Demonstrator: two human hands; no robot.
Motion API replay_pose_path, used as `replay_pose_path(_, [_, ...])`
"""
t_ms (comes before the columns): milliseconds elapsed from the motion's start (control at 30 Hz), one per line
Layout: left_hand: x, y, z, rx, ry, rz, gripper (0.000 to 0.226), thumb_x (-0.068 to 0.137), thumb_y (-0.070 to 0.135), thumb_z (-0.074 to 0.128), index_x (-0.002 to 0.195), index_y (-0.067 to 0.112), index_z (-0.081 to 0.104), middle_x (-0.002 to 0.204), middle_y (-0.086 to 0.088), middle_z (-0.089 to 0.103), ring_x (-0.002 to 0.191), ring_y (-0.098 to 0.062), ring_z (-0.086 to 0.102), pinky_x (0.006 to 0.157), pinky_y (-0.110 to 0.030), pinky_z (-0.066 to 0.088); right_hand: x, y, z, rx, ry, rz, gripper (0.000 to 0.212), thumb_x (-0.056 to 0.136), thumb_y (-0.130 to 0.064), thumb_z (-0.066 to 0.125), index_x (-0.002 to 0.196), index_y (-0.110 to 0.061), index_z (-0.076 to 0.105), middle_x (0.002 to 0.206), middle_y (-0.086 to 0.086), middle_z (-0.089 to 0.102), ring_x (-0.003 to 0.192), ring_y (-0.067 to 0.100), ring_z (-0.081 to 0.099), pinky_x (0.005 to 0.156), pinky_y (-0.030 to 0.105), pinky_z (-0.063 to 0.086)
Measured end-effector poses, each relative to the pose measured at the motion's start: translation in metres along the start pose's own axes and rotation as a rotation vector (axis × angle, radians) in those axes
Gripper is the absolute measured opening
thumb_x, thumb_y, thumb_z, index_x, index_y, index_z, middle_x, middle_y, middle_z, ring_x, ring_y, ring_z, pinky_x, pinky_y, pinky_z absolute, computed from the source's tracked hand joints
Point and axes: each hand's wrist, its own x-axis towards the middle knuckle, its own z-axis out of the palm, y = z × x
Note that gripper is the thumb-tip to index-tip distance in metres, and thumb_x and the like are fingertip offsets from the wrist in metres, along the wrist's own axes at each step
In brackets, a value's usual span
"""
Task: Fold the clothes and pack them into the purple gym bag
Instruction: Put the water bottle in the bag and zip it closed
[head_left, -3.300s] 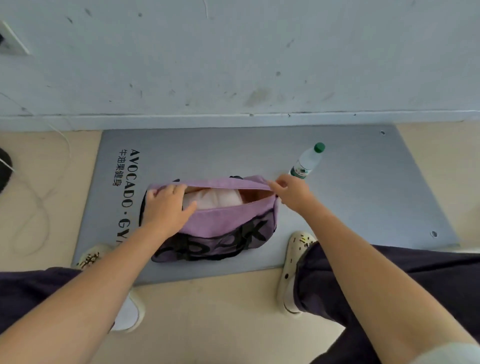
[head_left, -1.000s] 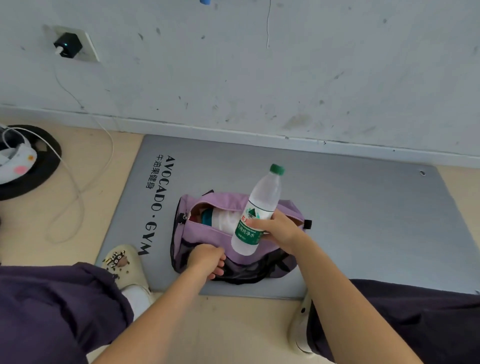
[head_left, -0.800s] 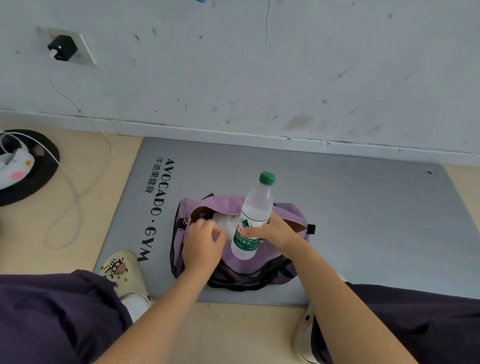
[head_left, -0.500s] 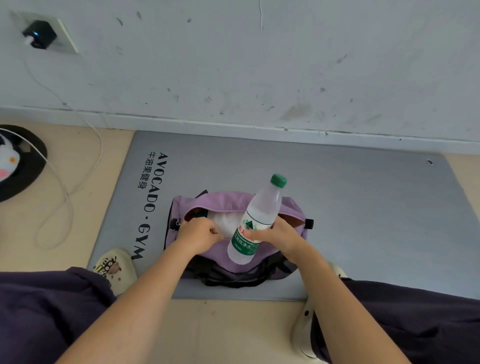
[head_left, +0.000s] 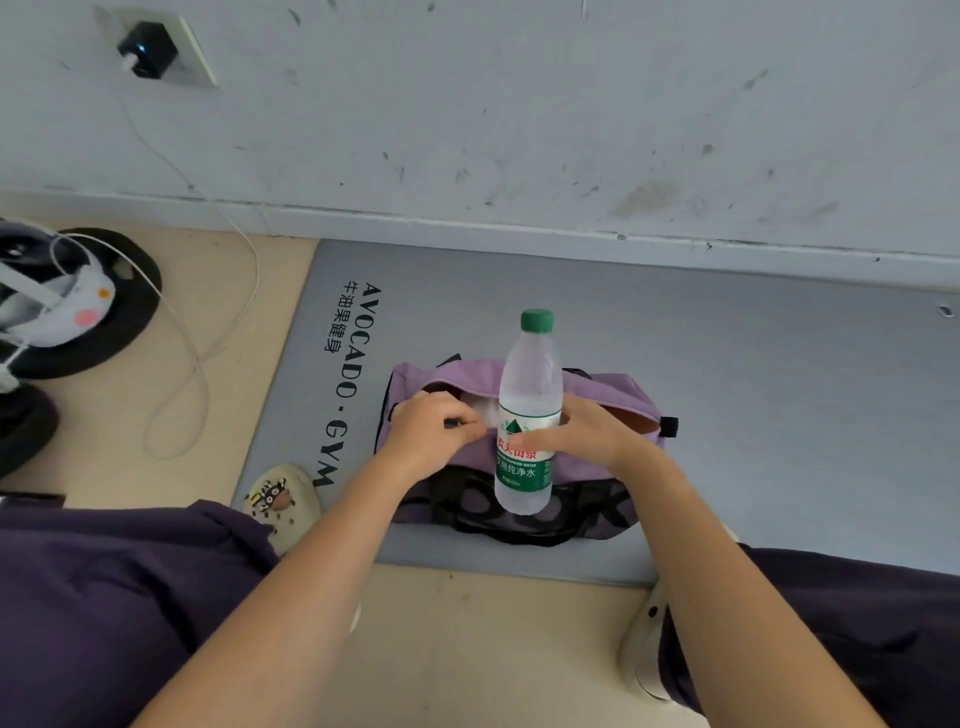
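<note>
Grey gym mat on a beige floor by a scuffed wall; purple gym bag lies open on it.
Right hand fingers wrap a water bottle; left hand fingers pinch the bag's near edge. White folded clothes show inside, just beyond the left fingertips. Best spread the opening, lower the bottle base-first beside them.

Grey mat against the wall; white cable — looped on the floor.

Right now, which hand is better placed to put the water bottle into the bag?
Right. The right hand already grips the water bottle upright above the purple gym bag, while the left hand holds the opening's near edge.
</note>
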Motion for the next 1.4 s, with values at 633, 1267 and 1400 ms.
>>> replay_pose_path(633, [-0.031,0.014,0.067,-0.638,-0.140,-0.863,0.041,0.087,0.053,0.061,0.080,0.014,0.073,0.064,0.005,0.073,0.043,-0.009,0.061,0.051,-0.022,0.040,-0.017,0.010,-0.012,0.130,0.053,-0.044,0.038,0.073,-0.029,0.083,0.108,-0.032,0.069,0.114,-0.001,0.072,0.106,0.016,0.068,0.092,0.037,0.053])
replay_pose_path(1267, [-0.013,-0.016,0.033,-0.236,0.000,-0.347,0.027,0.081,0.045,0.071,0.072,0.020,0.068,0.070,0.006,0.070,0.060,-0.006,0.061,0.058,-0.026,0.046,-0.011,0.023,0.007,-0.037,-0.009,0.010,0.065,0.063,-0.028,0.089,0.120,-0.036,0.057,0.113,-0.010,0.070,0.108,0.010,0.065,0.095,0.040,0.054])
replay_pose_path(1400, [0.003,-0.004,0.026,0.026,-0.089,-0.098,0.042,0.090,0.045,0.063,0.126,0.026,0.058,0.126,0.005,0.057,0.107,-0.014,0.057,0.086,-0.032,0.047,-0.014,0.023,0.006,-0.031,-0.015,-0.010,0.062,0.068,-0.028,0.086,0.123,-0.033,0.057,0.117,-0.005,0.069,0.112,0.017,0.064,0.098,0.048,0.051])
